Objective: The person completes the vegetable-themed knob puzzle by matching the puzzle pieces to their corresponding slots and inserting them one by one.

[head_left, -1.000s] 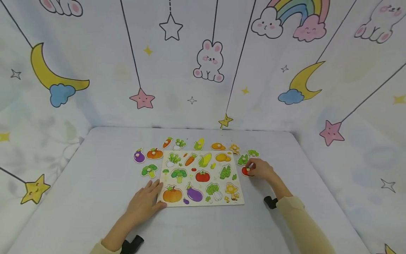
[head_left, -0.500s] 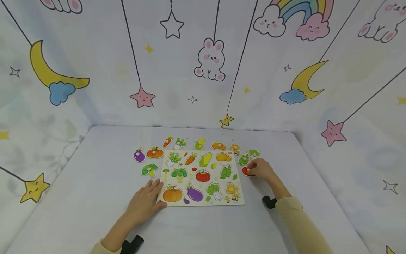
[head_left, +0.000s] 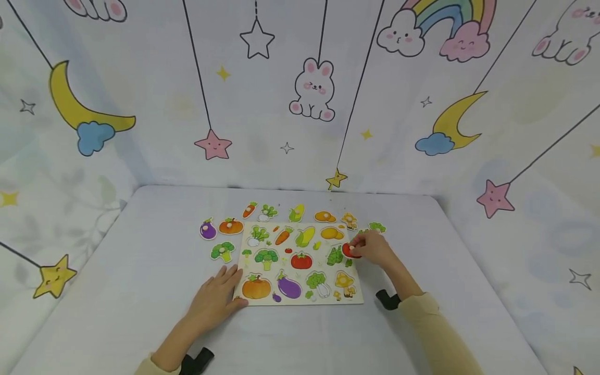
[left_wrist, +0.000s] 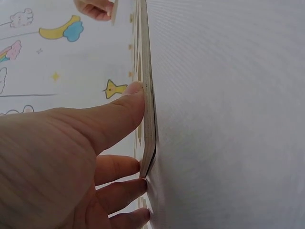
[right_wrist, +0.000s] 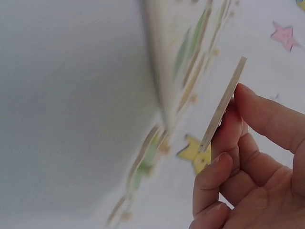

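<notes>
A pale puzzle board (head_left: 281, 271) printed with vegetables lies on the white table. My left hand (head_left: 213, 297) rests at its near left corner, fingers extended; in the left wrist view the thumb (left_wrist: 119, 112) lies on the board's edge. My right hand (head_left: 375, 247) pinches a red tomato puzzle piece (head_left: 348, 250) over the board's right edge, beside the printed green asparagus-like picture. From the right wrist view, the tomato piece (right_wrist: 224, 105) shows edge-on between thumb and fingers, raised off the board. The printed tomato (head_left: 301, 261) sits mid-board.
Loose knobbed pieces surround the board: an eggplant (head_left: 208, 229), pumpkin (head_left: 230, 226) and broccoli (head_left: 222, 251) at left; a carrot (head_left: 249, 210), radish (head_left: 267, 212), corn (head_left: 296, 212), potato (head_left: 325, 216) and mushroom (head_left: 349, 220) behind. A green piece (head_left: 377, 227) lies beyond my right hand.
My right hand has lifted the tomato piece from the table right of the board and carried it left, over the board's right edge. The left hand stays at its corner.
</notes>
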A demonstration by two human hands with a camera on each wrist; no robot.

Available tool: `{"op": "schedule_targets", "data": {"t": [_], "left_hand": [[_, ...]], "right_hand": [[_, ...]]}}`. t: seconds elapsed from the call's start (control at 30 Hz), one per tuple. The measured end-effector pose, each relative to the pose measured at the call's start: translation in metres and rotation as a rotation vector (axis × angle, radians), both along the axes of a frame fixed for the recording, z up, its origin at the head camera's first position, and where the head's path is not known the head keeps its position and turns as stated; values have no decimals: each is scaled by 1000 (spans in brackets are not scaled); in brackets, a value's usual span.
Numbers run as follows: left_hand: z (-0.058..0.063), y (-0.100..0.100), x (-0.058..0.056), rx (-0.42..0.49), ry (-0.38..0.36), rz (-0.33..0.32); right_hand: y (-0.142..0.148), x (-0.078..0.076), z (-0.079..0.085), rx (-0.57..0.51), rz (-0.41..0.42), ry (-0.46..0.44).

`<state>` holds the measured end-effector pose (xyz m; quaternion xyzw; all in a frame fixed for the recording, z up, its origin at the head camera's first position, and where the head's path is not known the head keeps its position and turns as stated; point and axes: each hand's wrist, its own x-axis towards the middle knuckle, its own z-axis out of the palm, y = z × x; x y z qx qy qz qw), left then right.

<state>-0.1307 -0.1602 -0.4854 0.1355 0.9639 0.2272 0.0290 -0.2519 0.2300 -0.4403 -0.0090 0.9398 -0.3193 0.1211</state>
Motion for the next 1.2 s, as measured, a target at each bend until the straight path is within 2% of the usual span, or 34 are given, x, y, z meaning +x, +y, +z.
{"op": "schedule_targets", "data": {"t": [0.27,0.6,0.73,0.97,1.2], "left_hand": [[-2,1,-1,5,-6,8],[-5,0,-2,11,3,10],[-6,1,-2,11,4,8],[-6,2,-2,5,-6,8],[-3,2,-1,-1,-6,9]], "right_hand": [[-54,-1,-4,-4,120,-4],[-105,-1,-13,107,209,-11],[-116,-1,-15,147,230,-24],[-124,-2,-18,138,205,-61],[-126,-4,-21,167,248,-52]]}}
